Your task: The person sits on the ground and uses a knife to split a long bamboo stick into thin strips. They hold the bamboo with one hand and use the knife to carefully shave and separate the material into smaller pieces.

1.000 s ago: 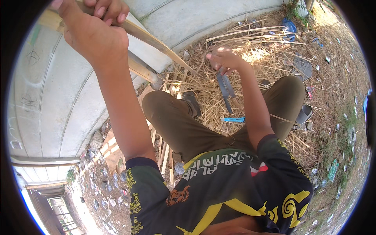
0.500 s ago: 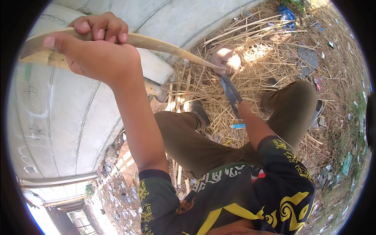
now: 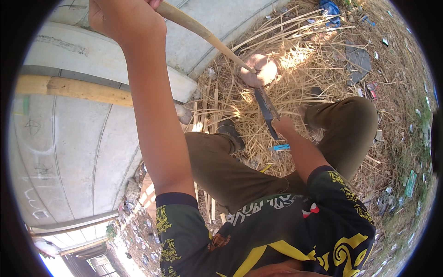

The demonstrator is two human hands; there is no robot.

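My left hand [image 3: 129,21], raised at the upper left and partly cut off by the view's edge, is closed around a long split bamboo strip [image 3: 205,33]. The strip slants down to the right, its far end on a round wooden block [image 3: 260,70]. My right hand [image 3: 284,125] grips a dark-bladed machete [image 3: 264,105] near my knees; the fingers wrap its handle, which is mostly hidden. The blade's tip points up toward the near side of the block, just apart from the strip's end. A light-blue tool [image 3: 279,147], perhaps a cutter, lies on the shavings below the machete.
Bamboo shavings [image 3: 249,111] litter the ground around my feet, with long thin strips [image 3: 277,30] beyond the block. A concrete wall [image 3: 83,152] stands at left, a thick bamboo pole [image 3: 76,88] along it. A grey slab [image 3: 357,63] and blue plastic [image 3: 330,13] lie at right.
My left hand has risen toward the upper edge, tilting the bamboo strip more steeply. The strip's end and the machete have come apart slightly; the machete sits a little lower left in view.
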